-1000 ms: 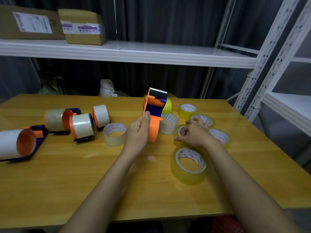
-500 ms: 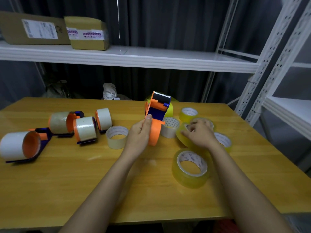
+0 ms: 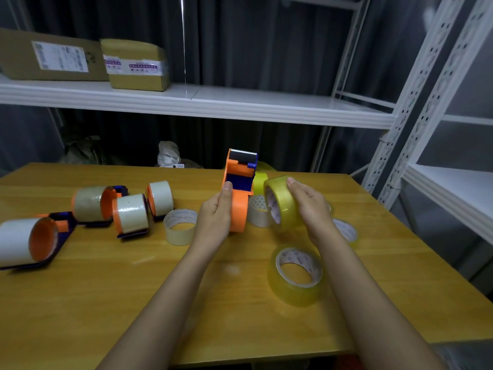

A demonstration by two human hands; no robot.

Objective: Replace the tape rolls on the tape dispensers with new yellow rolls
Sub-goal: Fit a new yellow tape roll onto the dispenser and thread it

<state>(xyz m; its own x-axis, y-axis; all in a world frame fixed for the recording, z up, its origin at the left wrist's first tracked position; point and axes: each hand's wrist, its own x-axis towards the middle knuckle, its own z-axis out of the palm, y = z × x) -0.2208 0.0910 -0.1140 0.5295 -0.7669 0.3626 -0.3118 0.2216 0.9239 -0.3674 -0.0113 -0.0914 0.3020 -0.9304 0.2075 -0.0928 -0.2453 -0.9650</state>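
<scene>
1. Wooden table fills the lower frame. Dark curtain behind it; white metal shelving runs across the upper frame and down the right side.
2. Two cardboard boxes sit on the shelf, upper left.
3. Left hand, centre frame, grips an orange and blue tape dispenser. The dispenser stands upright, long axis vertical, serrated blade at top, bare orange hub at bottom.
4. Right hand, just right of the dispenser, holds a yellow tape roll, fingers curled round its rim. The roll is tilted on edge, with its core opening facing left toward the hub, near it but apart.
5. Second yellow roll lies flat, lower right of centre.
6. Left of frame: four loaded dispensers with pale rolls lie on the table; a loose pale roll sits beside them.
</scene>
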